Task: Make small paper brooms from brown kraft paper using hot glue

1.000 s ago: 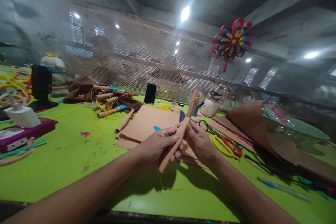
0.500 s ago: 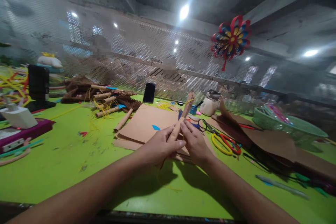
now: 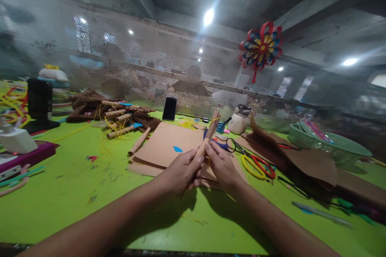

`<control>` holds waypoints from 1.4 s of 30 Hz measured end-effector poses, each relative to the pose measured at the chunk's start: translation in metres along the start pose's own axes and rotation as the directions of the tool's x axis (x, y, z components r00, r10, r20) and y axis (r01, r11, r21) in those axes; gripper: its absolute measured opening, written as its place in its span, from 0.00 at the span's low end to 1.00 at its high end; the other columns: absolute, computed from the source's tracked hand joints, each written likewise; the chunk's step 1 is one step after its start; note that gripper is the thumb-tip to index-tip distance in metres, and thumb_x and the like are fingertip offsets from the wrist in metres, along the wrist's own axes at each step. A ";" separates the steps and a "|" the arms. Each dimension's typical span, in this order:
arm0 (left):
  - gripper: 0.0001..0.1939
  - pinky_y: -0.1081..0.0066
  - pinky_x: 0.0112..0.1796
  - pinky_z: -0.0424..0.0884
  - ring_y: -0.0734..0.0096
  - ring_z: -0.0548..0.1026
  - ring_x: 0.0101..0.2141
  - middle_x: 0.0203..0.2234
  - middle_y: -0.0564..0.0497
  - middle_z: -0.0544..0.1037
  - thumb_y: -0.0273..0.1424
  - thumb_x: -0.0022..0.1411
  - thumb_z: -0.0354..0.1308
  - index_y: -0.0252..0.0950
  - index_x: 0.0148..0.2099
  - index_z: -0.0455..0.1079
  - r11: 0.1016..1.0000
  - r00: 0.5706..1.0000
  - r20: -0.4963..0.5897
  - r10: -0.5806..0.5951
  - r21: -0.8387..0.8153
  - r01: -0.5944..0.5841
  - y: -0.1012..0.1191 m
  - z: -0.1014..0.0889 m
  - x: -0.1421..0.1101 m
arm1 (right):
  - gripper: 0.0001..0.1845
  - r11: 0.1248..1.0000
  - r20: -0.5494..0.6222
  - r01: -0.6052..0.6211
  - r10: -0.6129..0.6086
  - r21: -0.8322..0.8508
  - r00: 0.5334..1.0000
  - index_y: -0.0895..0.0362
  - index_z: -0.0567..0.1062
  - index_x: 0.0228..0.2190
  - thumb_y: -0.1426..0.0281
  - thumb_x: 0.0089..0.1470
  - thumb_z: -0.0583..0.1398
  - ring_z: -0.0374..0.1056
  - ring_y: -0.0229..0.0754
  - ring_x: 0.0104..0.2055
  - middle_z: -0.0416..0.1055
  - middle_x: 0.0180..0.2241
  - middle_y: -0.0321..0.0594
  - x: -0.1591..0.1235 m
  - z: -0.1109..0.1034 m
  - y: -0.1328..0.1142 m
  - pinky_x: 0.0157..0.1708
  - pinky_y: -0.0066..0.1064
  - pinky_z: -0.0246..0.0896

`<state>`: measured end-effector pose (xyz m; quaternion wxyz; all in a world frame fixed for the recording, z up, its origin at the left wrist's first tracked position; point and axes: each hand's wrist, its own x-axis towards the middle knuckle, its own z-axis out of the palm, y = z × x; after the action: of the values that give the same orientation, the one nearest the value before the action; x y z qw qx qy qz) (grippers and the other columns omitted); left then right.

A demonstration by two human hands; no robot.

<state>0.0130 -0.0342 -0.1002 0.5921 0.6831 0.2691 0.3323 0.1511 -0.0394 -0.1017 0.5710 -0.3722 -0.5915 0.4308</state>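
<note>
Both hands meet above the green table (image 3: pixel 66 192), closed round a folded strip of brown paper (image 3: pixel 212 127) that points up and away. My left hand (image 3: pixel 181 172) grips its lower part, thumb pressed on the strip. My right hand (image 3: pixel 221 165) pinches it from the right side. A thin yellow string is tied near the strip's upper end. Its lower end is hidden between my fingers. Under the hands lies a stack of brown paper sheets (image 3: pixel 164 144) with a small blue scrap on it.
Yellow and red-handled scissors (image 3: pixel 256 164) lie right of my hands. More brown sheets (image 3: pixel 304 160) and a green basket (image 3: pixel 328 146) sit at right. Rolled paper sticks (image 3: pixel 120 118), a phone (image 3: pixel 169 108), a white jar (image 3: pixel 239 120) and a perforated screen stand behind. A charger (image 3: pixel 16 138) sits far left.
Both hands have slid up along the paper strip and drawn closer to it, so its lower end no longer sticks out below my left hand. The strip stands a little steeper.
</note>
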 end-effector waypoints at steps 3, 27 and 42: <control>0.16 0.78 0.16 0.54 0.81 0.62 0.15 0.19 0.59 0.62 0.45 0.60 0.49 0.36 0.37 0.59 1.000 1.000 0.018 0.022 0.003 -0.022 0.000 -0.001 -0.001 | 0.17 1.000 -0.013 0.004 -0.004 0.024 1.000 0.58 0.68 0.29 0.56 0.52 0.56 0.62 0.35 0.27 0.66 0.25 0.35 0.004 -0.005 0.007 0.30 0.28 0.63; 0.16 0.78 0.14 0.51 0.81 0.56 0.12 0.13 0.61 0.58 0.45 0.63 0.42 0.36 0.35 0.58 0.996 1.000 0.003 -0.008 0.094 0.008 0.008 0.004 -0.002 | 0.17 0.971 -0.125 0.102 -0.131 -0.215 0.984 0.58 0.66 0.21 0.59 0.52 0.56 0.59 0.34 0.22 0.62 0.18 0.32 0.002 -0.006 0.003 0.24 0.26 0.56; 0.16 0.78 0.16 0.54 0.80 0.57 0.13 0.14 0.61 0.58 0.45 0.62 0.42 0.36 0.34 0.56 0.984 0.998 0.029 0.051 0.169 -0.055 -0.001 -0.001 0.001 | 0.15 0.959 -0.153 0.134 -0.175 -0.250 0.973 0.59 0.66 0.26 0.59 0.50 0.58 0.58 0.33 0.24 0.61 0.21 0.32 0.000 -0.002 0.009 0.24 0.25 0.58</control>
<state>0.0129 -0.0331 -0.1015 0.5259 0.7419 0.2710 0.3155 0.1526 -0.0362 -0.1102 0.6036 -0.4265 -0.6142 0.2767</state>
